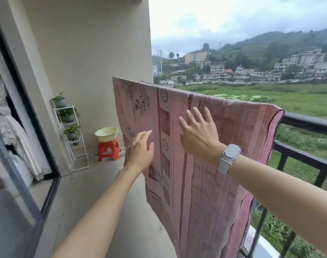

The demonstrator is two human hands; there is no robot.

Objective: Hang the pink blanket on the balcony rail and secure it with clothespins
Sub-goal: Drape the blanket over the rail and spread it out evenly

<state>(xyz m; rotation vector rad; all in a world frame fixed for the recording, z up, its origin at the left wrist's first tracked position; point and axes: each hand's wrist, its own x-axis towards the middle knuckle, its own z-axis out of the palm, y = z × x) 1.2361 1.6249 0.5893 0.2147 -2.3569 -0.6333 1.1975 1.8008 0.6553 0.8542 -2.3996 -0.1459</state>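
The pink patterned blanket (201, 183) hangs draped over the dark balcony rail (311, 123), its inner half falling toward the floor. My left hand (140, 149) lies flat with straight fingers against the blanket's left part. My right hand (198, 133), with a white watch on its wrist, is spread open on the cloth higher up, near the middle. Neither hand holds anything. No clothespins are in view.
A white plant rack (73, 142) with potted plants stands by the far wall. A red stool (107, 148) carries a pale green basin (106, 134). A glass sliding door (13, 164) runs along the left. The concrete floor (95, 192) stretches between door and rail.
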